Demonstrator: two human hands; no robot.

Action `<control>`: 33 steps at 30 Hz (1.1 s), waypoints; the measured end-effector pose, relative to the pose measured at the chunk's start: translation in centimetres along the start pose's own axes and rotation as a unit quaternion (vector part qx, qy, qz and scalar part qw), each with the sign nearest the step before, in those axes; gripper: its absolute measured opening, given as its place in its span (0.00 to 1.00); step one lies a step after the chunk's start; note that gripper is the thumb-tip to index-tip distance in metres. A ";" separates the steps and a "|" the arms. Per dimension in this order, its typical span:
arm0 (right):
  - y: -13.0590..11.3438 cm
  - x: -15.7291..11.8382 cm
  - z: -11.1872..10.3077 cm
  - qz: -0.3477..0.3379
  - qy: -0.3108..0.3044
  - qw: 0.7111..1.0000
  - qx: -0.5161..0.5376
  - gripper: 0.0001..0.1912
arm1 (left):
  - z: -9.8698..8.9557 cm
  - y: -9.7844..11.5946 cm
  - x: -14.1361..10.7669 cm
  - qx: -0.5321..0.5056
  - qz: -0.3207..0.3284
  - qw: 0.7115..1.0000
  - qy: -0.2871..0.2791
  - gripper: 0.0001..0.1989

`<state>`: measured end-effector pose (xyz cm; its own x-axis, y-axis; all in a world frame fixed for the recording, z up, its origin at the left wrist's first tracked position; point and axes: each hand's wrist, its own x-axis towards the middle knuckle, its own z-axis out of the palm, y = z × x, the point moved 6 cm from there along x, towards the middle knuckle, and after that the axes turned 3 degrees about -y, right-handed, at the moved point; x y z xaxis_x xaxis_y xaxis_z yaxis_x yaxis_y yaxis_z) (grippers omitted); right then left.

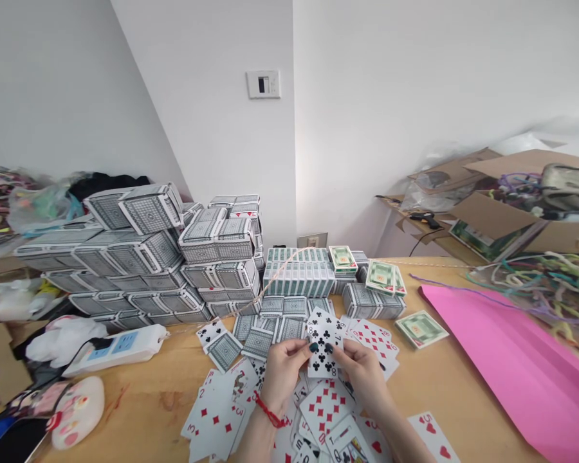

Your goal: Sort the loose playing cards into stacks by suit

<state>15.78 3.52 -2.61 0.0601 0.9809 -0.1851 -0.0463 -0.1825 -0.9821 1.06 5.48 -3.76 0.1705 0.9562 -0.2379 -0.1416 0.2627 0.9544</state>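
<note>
My left hand [287, 366] and my right hand [359, 368] hold a few overlapping playing cards [322, 357] between them, an eight of clubs in front, thumbs on its face. A red string bracelet [269, 411] circles my left wrist. Beneath my hands lies a loose spread of face-up cards, with a ten of diamonds [325, 408] near the middle. Face-up diamond cards [212, 411] lie left of my left arm, and more [374, 337] lie just beyond my right hand. Face-down cards [258, 343] sit beyond my left hand.
Tall stacks of bundled cards [149, 257] stand at the back left. Green card boxes [299, 273] sit behind my hands. A power strip [118, 350] lies left, pink paper [506, 373] right. An open carton [525, 225] holds various items at the far right.
</note>
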 end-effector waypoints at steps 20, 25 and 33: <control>1.4 0.3 0.3 -0.009 -0.003 1.000 -0.019 0.21 | 1.3 2.4 -2.1 0.325 0.179 0.920 0.128 0.11; 1.0 0.2 0.5 -0.015 -0.012 1.000 -0.021 0.25 | 1.1 2.6 -2.0 0.357 0.197 0.902 0.140 0.13; -0.1 0.0 1.1 -0.005 -0.066 0.998 0.023 0.21 | 1.5 3.3 -2.3 0.408 0.229 0.873 0.138 0.12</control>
<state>14.65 3.57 -2.48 -0.0709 0.9836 -0.1660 -0.0914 -0.1721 -0.9808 1.70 3.96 0.25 0.0208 0.9609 0.2760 0.6281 -0.2273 0.7442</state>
